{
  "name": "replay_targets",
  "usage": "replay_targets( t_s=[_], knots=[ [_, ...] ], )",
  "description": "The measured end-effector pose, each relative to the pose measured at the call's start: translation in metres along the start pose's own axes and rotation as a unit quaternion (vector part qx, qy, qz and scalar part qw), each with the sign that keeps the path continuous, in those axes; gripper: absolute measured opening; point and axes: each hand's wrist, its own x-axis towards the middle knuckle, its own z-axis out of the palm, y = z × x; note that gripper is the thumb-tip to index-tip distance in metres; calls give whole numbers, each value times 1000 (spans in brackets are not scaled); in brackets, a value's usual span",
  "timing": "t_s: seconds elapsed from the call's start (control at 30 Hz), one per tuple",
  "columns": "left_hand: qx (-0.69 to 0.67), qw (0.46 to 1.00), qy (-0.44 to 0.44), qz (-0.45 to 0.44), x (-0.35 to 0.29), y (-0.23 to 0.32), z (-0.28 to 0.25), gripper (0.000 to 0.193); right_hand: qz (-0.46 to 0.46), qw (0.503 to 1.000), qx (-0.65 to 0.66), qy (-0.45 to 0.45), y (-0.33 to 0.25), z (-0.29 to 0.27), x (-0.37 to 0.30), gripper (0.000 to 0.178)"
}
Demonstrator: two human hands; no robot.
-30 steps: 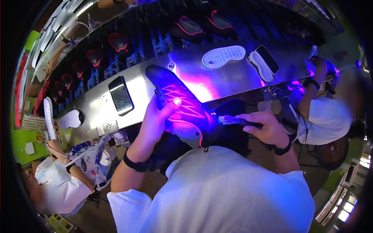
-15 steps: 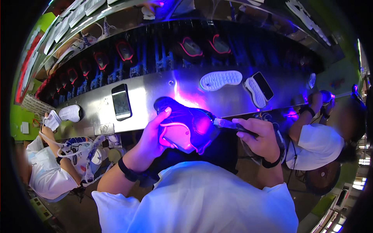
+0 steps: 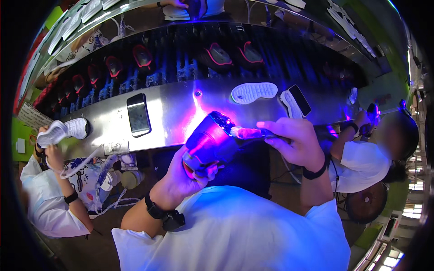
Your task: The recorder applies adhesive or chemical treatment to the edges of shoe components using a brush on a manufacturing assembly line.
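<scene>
My left hand (image 3: 183,176) is closed around a dark shoe upper (image 3: 205,142), tilted and lit strongly by purple light. Its opening and coloured lining face down toward my palm. Between the fingers and thumb of my right hand (image 3: 294,140) is a brush (image 3: 246,133). The bristle end touches or nearly touches the lower edge of the upper; glare hides the exact contact. Past my hands, a white shoe sole (image 3: 254,92) lies on the metal bench (image 3: 167,113). To its right, another white sole (image 3: 289,101) lies partly under a phone (image 3: 299,100).
A second phone (image 3: 138,115) lies on the bench at left. Behind the bench, a dark conveyor (image 3: 169,54) carries several dark shoe uppers with red-pink collars. A co-worker at left (image 3: 58,194) holds a white sole; another person (image 3: 368,162) works at right. Loose tubing hangs near the left co-worker.
My left hand has turned the shoe upper, so its pink lining no longer faces up. The brush has shifted left and up with my right hand. The left co-worker has raised a white sole.
</scene>
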Motion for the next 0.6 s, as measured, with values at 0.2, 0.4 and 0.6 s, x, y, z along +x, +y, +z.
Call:
replay_targets(
  t_s=[0.2, 0.4, 0.6],
  knots=[
    [-118, 992, -37, 0, 5, -8, -5, 60, -24, 998, 47, 15, 16, 27, 10, 41],
    [-195, 967, -126, -109, 9, -5, -28, 53, -49, 998, 35, 9, 29, 53, 6, 41],
    [217, 960, -69, 165, 46, 25, -47, 54, -20, 993, 87, 75, 62, 99, -37, 39]
  ],
)
